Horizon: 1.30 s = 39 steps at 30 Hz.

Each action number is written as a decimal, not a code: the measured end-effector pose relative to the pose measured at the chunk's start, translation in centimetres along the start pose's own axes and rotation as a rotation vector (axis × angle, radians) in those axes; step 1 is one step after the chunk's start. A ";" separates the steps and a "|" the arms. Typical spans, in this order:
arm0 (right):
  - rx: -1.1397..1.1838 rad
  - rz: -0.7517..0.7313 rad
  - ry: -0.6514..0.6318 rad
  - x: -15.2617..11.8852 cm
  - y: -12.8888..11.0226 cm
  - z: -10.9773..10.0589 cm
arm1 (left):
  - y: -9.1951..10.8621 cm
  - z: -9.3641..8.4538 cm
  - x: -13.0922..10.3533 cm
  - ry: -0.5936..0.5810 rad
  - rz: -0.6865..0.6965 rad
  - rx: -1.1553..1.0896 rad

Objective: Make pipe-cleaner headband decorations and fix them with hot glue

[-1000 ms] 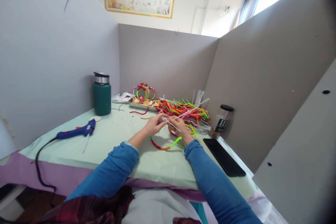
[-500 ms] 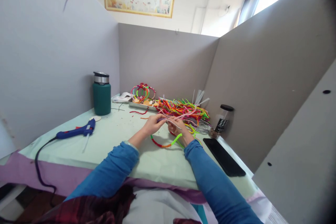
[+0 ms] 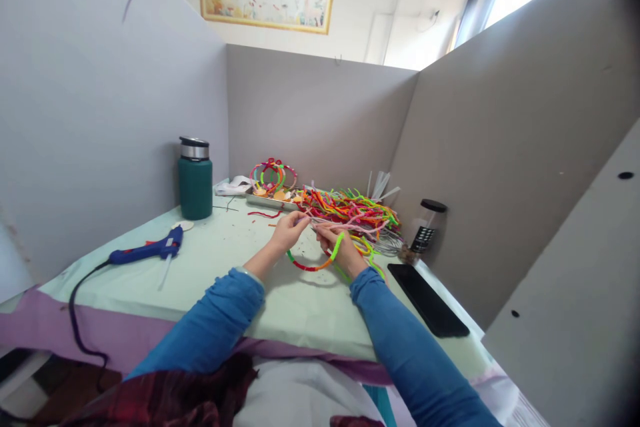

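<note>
A thin hoop [image 3: 306, 268] wrapped in fuzzy green, red, orange and lime pipe cleaner hangs in a curve between my hands, just over the table. My left hand [image 3: 289, 232] pinches the upper part of the hoop between thumb and fingers. Close by on the right, my right hand [image 3: 345, 250] has its fingers pressed together on a thin pipe cleaner, mostly hidden at the fingertips. The lime end of the hoop passes in front of the right palm. Yellow and green pipe-cleaner pieces [image 3: 373, 250] lie beside the right wrist.
Behind my hands, a heap of coloured pipe cleaners [image 3: 357, 203] adjoins a metal tray [image 3: 270, 201] with finished hoops [image 3: 273, 175]. On the left are a blue glue gun [image 3: 145, 252], its cord and a green bottle [image 3: 195, 180]. A black phone [image 3: 427, 299] and clear container [image 3: 425, 230] stand right.
My fingertips have drawn slightly apart, and the pale purple strand that showed between them is mostly out of sight. The hoop's lime end has risen a little.
</note>
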State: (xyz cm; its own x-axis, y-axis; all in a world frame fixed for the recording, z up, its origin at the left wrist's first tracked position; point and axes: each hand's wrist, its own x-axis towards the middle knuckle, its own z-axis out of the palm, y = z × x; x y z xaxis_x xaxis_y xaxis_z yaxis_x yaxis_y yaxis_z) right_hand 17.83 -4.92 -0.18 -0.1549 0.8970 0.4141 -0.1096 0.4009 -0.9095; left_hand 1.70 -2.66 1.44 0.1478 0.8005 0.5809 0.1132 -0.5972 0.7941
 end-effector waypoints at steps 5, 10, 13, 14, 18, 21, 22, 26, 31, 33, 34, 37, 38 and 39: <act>-0.367 -0.165 0.103 0.0 0.1 0.4 | -0.2 0.0 0.2 0.060 -0.179 -0.057; -0.447 -0.158 0.179 0.2 0.5 0.3 | -0.3 0.0 0.2 0.004 -0.265 -0.052; -0.378 -0.103 0.197 0.1 0.1 0.5 | -0.3 -0.1 0.1 -0.049 -0.310 -0.067; -0.332 -0.086 0.190 0.1 -0.2 0.6 | -0.2 -0.2 0.1 -0.062 -0.331 -0.084; -0.110 -0.059 0.114 0.0 -0.9 1.3 | 0.4 -0.7 0.1 -0.140 -0.428 -0.248; -0.025 -0.054 0.080 0.0 -0.9 1.3 | 0.6 -1.0 0.2 -0.195 -0.488 -0.380; -0.016 -0.053 0.088 0.0 -0.8 1.2 | 0.5 -1.0 0.2 -0.205 -0.502 -0.387; -0.006 -0.066 0.135 0.0 -0.5 0.9 | 0.1 -0.7 0.1 -0.209 -0.514 -0.270; 0.083 -0.046 0.078 0.0 -0.7 1.1 | -0.3 -0.7 0.0 -0.232 -0.547 -0.296; 0.134 -0.024 0.076 0.0 -0.7 1.2 | -0.3 -0.8 0.1 -0.274 -0.568 -0.370; 0.151 -0.017 0.083 0.1 -0.7 1.3 | -0.3 -0.8 0.1 -0.293 -0.573 -0.403; 0.161 -0.025 0.083 0.1 -0.6 1.3 | -0.1 -0.9 0.1 -0.303 -0.576 -0.436; 0.159 -0.029 0.070 0.0 -0.6 1.4 | -0.1 -0.9 0.0 -0.294 -0.577 -0.428; 0.157 -0.031 0.053 0.0 -0.7 1.4 | -0.1 -0.9 0.0 -0.284 -0.577 -0.418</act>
State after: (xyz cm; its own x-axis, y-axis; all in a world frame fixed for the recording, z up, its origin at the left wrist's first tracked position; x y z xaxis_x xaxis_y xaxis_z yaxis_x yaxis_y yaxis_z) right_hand 16.52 -5.44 0.47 -0.0971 0.8950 0.4355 -0.2660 0.3983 -0.8778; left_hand 0.81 -2.55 1.55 0.4313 0.9017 0.0307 -0.1239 0.0254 0.9920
